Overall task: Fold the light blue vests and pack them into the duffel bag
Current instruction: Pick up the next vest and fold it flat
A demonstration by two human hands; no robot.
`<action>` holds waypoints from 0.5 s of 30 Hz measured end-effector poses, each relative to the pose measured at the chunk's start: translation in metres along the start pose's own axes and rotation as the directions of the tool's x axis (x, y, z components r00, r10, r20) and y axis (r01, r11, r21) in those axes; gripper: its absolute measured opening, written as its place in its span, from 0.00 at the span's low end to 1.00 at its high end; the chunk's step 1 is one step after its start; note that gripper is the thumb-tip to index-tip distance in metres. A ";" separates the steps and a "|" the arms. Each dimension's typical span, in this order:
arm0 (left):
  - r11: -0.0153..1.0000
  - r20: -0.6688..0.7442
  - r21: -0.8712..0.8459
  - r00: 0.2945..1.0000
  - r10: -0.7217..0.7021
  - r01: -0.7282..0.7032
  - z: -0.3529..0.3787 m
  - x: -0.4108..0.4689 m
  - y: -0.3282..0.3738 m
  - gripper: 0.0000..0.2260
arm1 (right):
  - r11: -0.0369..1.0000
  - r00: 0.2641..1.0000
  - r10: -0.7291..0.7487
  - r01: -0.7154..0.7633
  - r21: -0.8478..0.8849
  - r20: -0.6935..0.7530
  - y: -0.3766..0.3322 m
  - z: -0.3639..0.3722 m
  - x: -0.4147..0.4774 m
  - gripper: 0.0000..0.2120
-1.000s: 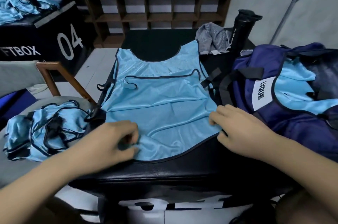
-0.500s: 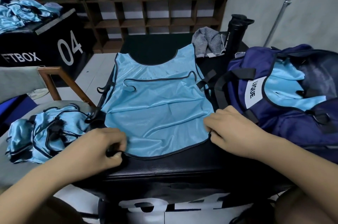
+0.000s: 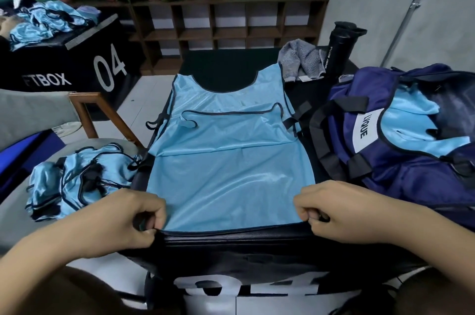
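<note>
Head view: left hand (image 3: 123, 222) and right hand (image 3: 341, 211) grip vest (image 3: 228, 175) hem corners.

The room is dim with soft, even light from above. A pale sheen lies on the vest (image 3: 231, 160) at centre. Edges bend strongly; lower corners are dark and blurred.
</note>
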State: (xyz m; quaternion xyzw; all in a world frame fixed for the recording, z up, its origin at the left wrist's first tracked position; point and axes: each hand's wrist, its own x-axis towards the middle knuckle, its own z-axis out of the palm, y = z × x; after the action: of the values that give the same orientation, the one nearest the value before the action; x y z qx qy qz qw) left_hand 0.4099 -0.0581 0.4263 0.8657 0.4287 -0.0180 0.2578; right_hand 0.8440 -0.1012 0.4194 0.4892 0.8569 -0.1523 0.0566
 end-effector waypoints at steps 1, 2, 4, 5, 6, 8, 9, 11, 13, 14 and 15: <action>1.000 0.021 -0.009 1.000 -0.012 0.012 -0.001 0.000 0.000 0.06 | 1.000 1.000 0.008 -0.008 0.003 0.008 0.001 -0.001 0.000 0.03; 0.999 0.044 -0.020 0.999 -0.024 0.025 -0.002 -0.001 0.001 0.06 | 1.000 1.000 0.011 -0.011 0.008 0.015 0.001 -0.001 -0.001 0.03; 0.997 0.084 -0.054 0.995 -0.053 0.057 -0.004 -0.001 0.002 0.06 | 0.999 0.999 0.021 -0.022 0.027 0.031 0.001 -0.003 -0.001 0.03; 0.995 0.103 -0.070 0.992 -0.068 0.075 -0.006 -0.001 0.002 0.06 | 0.999 0.999 0.034 -0.035 0.041 0.042 0.001 -0.004 -0.001 0.03; 0.992 0.121 -0.085 0.989 -0.083 0.094 -0.009 0.000 0.002 0.05 | 0.997 0.998 0.046 -0.050 0.063 0.052 0.000 -0.007 -0.002 0.03; 0.984 0.161 -0.123 0.981 -0.107 0.127 -0.017 0.001 0.003 0.04 | 0.990 0.996 0.069 -0.075 0.122 0.050 -0.001 -0.012 0.000 0.03; 0.984 0.164 -0.124 0.980 -0.109 0.130 -0.024 0.003 0.003 0.05 | 0.984 0.996 0.081 -0.084 0.154 0.025 0.000 -0.016 0.003 0.02; 0.984 0.104 -0.118 0.987 -0.125 0.137 -0.038 0.011 0.000 0.07 | 0.974 0.991 0.108 -0.090 0.209 -0.073 0.001 -0.026 0.014 0.01; 0.964 -0.039 -0.209 0.984 -0.176 0.164 -0.051 0.026 -0.005 0.08 | 0.967 0.972 0.136 -0.087 0.240 -0.193 0.006 -0.036 0.032 0.01; 0.952 -0.133 -0.251 0.968 -0.211 0.173 -0.056 0.037 -0.008 0.08 | 0.966 0.957 0.154 -0.093 0.243 -0.247 0.009 -0.041 0.042 0.02; 0.946 -0.230 -0.276 0.943 -0.239 0.172 -0.062 0.050 -0.012 0.08 | 0.965 0.939 0.178 -0.107 0.240 -0.296 0.012 -0.045 0.055 0.02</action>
State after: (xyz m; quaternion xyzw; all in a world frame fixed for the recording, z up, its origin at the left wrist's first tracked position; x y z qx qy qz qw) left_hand 0.4208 0.0125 0.4622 0.7709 0.5461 0.1236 0.3037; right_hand 0.8286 -0.0360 0.4464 0.5716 0.7947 -0.1619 -0.1243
